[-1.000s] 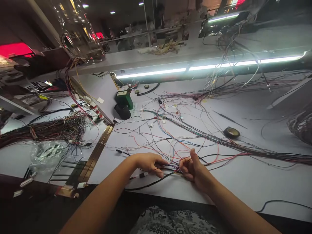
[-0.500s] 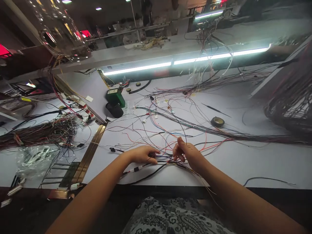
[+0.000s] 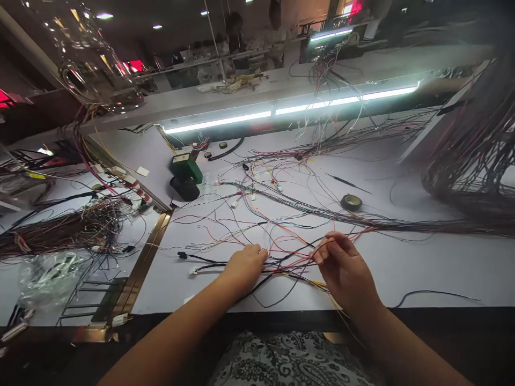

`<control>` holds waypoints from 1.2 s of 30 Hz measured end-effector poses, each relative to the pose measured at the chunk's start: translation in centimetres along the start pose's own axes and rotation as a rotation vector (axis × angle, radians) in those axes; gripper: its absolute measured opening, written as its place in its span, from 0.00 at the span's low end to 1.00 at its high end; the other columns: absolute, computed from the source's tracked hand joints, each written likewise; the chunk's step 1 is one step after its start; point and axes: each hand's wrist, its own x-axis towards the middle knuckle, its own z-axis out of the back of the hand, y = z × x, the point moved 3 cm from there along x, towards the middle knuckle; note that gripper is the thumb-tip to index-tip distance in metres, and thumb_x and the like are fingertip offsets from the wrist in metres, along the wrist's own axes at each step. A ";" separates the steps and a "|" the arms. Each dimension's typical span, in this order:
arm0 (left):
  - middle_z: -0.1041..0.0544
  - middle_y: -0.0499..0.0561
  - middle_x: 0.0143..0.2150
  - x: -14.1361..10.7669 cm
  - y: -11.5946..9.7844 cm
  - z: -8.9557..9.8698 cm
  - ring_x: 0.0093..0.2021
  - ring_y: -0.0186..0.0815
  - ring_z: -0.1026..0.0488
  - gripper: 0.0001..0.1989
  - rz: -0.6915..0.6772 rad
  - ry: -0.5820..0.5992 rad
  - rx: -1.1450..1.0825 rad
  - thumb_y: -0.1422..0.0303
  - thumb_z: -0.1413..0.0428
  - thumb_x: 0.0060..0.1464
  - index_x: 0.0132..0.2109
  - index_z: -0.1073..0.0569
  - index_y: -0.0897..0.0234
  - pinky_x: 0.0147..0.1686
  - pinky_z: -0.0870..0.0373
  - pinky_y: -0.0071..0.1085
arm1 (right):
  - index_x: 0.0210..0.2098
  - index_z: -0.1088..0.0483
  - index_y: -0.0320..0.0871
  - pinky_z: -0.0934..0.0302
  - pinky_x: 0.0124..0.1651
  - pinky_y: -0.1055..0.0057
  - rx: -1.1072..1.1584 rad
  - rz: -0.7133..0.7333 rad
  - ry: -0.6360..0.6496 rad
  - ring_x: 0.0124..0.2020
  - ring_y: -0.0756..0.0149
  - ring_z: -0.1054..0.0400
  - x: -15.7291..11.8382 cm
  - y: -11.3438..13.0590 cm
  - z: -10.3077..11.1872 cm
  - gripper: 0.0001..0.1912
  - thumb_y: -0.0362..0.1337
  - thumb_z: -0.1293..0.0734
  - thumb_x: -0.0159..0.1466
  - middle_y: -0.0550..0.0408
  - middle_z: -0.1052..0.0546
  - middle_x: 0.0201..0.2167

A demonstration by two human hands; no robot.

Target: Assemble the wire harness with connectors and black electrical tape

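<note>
My left hand (image 3: 245,269) lies palm down over a bundle of thin wires (image 3: 287,262) near the table's front edge, its fingers bent onto them; what they grip is partly hidden. To the right, my right hand (image 3: 341,262) is raised a little, with thumb and fingers pinched on thin dark and red wires. Left of my left hand are a black connector (image 3: 182,255) and a white connector (image 3: 193,272) on dark leads. Red, black, blue and yellow wires cross between both hands.
A roll of black tape (image 3: 351,202) and a dark pointed tool (image 3: 348,183) lie behind my right hand. A green and black device (image 3: 187,169) stands at the back left. Long wires cross the white table (image 3: 434,268). A metal strip (image 3: 140,262) is at the left.
My right hand has moved right and turned, its fingers now pinched on wires. My left hand has turned over the bundle. The white connector at the left now shows.
</note>
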 end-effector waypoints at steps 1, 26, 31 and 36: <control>0.28 0.59 0.45 0.0 -0.3 -0.1 0.47 0.47 0.32 0.14 -0.003 -0.009 0.012 0.71 0.53 0.58 0.50 0.31 0.62 0.42 0.34 0.39 | 0.35 0.31 0.51 0.41 0.34 0.67 -0.085 0.035 -0.006 0.24 0.69 0.39 -0.6 0.2 0.2 0.06 0.44 0.32 0.62 0.63 0.35 0.20; 0.25 0.52 0.33 3.5 -1.9 0.0 0.34 0.40 0.28 0.07 -0.088 0.111 -0.182 0.65 0.48 0.54 0.34 0.28 0.62 0.31 0.37 0.31 | 0.21 0.36 0.47 0.43 0.42 0.61 -0.021 -0.213 0.061 0.21 0.66 0.47 -3.2 -0.4 4.2 0.18 0.47 0.38 0.64 0.62 0.48 0.13; 0.27 0.55 0.41 3.2 -2.3 0.4 0.35 0.40 0.28 0.09 -0.131 0.088 -0.059 0.67 0.54 0.60 0.39 0.30 0.62 0.33 0.37 0.32 | 0.24 0.33 0.47 0.46 0.44 0.62 -0.052 -0.212 0.140 0.23 0.65 0.43 -3.7 -1.0 4.4 0.17 0.46 0.41 0.66 0.62 0.46 0.12; 0.28 0.56 0.42 1.7 -2.4 0.1 0.38 0.40 0.29 0.14 -0.151 0.051 0.016 0.71 0.61 0.63 0.47 0.32 0.61 0.36 0.36 0.33 | 0.25 0.32 0.47 0.47 0.46 0.63 -0.096 -0.224 0.199 0.26 0.64 0.39 -4.0 -1.6 4.8 0.16 0.46 0.40 0.66 0.60 0.39 0.13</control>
